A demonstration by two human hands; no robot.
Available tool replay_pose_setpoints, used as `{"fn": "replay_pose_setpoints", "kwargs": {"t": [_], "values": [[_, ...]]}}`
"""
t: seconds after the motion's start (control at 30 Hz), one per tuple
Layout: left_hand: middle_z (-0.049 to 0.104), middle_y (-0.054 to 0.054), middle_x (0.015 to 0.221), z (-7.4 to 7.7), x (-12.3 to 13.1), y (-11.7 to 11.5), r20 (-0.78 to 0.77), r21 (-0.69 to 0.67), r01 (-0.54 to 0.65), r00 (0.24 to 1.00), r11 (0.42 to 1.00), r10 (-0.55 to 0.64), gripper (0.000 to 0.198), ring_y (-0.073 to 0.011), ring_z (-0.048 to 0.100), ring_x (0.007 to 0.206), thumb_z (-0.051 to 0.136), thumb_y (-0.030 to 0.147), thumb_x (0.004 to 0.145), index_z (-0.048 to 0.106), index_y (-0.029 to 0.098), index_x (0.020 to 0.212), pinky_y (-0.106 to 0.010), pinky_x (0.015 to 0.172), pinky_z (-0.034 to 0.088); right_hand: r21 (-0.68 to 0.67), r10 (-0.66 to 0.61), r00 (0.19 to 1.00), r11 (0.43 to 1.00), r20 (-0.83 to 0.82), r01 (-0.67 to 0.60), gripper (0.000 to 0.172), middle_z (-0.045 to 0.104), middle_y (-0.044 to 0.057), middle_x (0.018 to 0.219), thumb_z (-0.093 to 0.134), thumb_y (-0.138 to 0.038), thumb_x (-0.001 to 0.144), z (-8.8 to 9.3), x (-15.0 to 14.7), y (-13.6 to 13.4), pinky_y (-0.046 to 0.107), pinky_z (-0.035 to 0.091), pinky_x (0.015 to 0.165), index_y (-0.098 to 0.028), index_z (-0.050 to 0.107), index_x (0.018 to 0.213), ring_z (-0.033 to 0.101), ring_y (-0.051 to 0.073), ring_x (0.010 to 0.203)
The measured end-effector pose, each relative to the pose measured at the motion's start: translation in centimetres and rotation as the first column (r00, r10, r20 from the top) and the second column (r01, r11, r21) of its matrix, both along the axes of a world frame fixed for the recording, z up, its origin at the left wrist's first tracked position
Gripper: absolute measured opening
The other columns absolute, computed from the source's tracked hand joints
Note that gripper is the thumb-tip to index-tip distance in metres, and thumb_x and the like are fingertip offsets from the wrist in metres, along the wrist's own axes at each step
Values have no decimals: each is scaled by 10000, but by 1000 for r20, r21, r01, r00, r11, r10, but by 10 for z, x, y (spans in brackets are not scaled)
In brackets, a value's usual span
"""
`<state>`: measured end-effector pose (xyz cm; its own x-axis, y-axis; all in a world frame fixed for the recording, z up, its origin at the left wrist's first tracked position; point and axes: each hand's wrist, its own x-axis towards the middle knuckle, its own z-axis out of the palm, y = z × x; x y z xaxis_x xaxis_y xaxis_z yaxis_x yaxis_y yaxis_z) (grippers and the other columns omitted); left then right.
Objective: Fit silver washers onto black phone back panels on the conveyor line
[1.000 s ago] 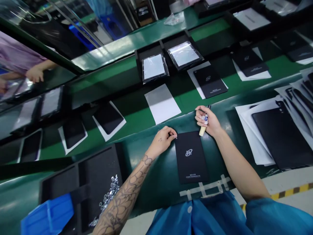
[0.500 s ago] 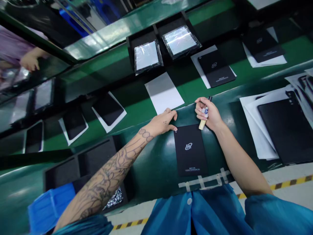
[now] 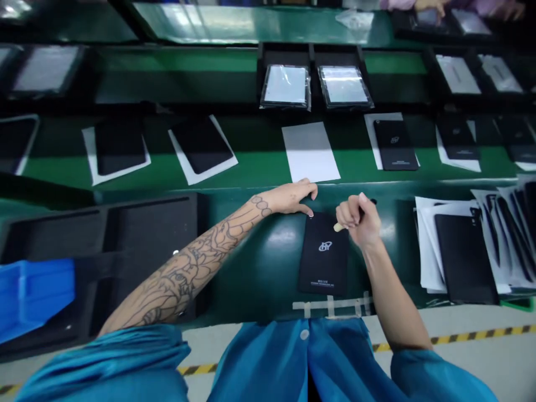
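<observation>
A black tablet back cover with a pale logo lies face up on the green bench in front of me. My left hand rests at its upper left corner. The thumb tip meets the cover beside a small light spot, and the index finger is spread away from the thumb. Over the cover's upper right, my right hand is closed around a marker-like stick. Its cream end pokes out at the left and a dark end at the right; the fist hides its middle.
Beyond lies a white sheet on the green conveyor, with tablets on sheets either side. At right is a stack of covers and sheets. A black tray and blue bin stand left. Another person's hand shows at the far right.
My view has swung to the right and levelled. The right hand has turned the stick and brought it in over the cover. The left hand stays at the corner.
</observation>
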<state>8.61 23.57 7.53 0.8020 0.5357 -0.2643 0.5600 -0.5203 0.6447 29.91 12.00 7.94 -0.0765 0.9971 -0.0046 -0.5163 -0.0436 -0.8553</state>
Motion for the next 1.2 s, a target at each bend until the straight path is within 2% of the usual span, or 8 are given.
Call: {"fn": "replay_pose_setpoints", "kwargs": {"t": [0.13, 0.3, 0.37, 0.4, 0.53, 0.73, 1.0, 1.2], "values": [[640, -54, 1049, -2, -69, -62, 456, -100, -466, 764, 879, 457, 236, -190, 631, 892, 644, 415, 1034, 624, 210, 1150, -318, 810, 538, 229, -77, 992, 972, 100, 53, 705, 244, -73, 428, 693, -525, 1018, -4, -42, 7, 275, 171, 421, -231, 312, 502, 227, 77, 375], [689, -58, 1079, -3, -191, -170, 493, 62, -929, 347, 366, 798, 275, -210, 689, 936, 682, 459, 997, 660, 205, 1097, -367, 910, 584, 279, -100, 985, 959, 137, 58, 698, 250, -74, 446, 697, -479, 1026, -19, -67, 29, 292, 144, 440, -233, 311, 498, 219, 72, 375], [705, -75, 1104, -7, -234, -210, 447, 295, -941, 290, 167, 846, 288, -276, 697, 1016, 687, 481, 966, 681, 216, 1080, -485, 1016, 572, 267, -98, 983, 962, 155, 54, 700, 240, -79, 444, 706, -489, 1015, -24, -70, 32, 294, 141, 436, -236, 311, 496, 211, 73, 372], [712, -90, 1115, -9, -250, -227, 395, 399, -906, 308, 140, 865, 305, -329, 690, 1097, 675, 506, 956, 687, 226, 1078, -569, 1091, 531, 264, -98, 981, 963, 165, 51, 699, 237, -79, 444, 705, -494, 1014, -26, -71, 33, 295, 140, 434, -236, 311, 498, 210, 74, 372], [684, -171, 1292, -16, -274, -271, 183, 514, -847, 260, 133, 948, 417, -484, 586, 1355, 548, 570, 1001, 673, 241, 1223, -762, 1176, 401, 288, -96, 955, 957, 281, 12, 676, 257, -70, 468, 683, -467, 1041, -33, -75, 31, 301, 137, 460, -227, 328, 518, 225, 79, 405], [561, -244, 1514, -18, -253, -278, -61, 523, -850, 43, 69, 997, 592, -595, 468, 1425, 416, 612, 1067, 641, 195, 1422, -862, 1086, 381, 330, -163, 909, 944, 385, 29, 647, 248, -70, 497, 642, -461, 1075, -38, -80, 26, 305, 165, 470, -229, 314, 568, 228, 85, 429], [610, -243, 1412, -20, -243, -282, -111, 481, -837, 238, 262, 965, 576, -460, 561, 1312, 438, 577, 1091, 638, 159, 1433, -654, 1087, 450, 355, -178, 932, 933, 314, 59, 625, 236, -77, 510, 652, -372, 1078, -34, -81, 22, 280, 160, 483, -222, 281, 598, 224, 69, 434], [740, -122, 1109, -28, -245, -280, 126, 446, -853, 359, 270, 925, 233, -301, 672, 1056, 588, 402, 1080, 699, 202, 1119, -452, 986, 499, 314, -317, 877, 927, 360, 206, 679, 232, -70, 500, 683, -455, 1043, -32, -87, 18, 294, 183, 485, -220, 254, 572, 223, 82, 434]]}}
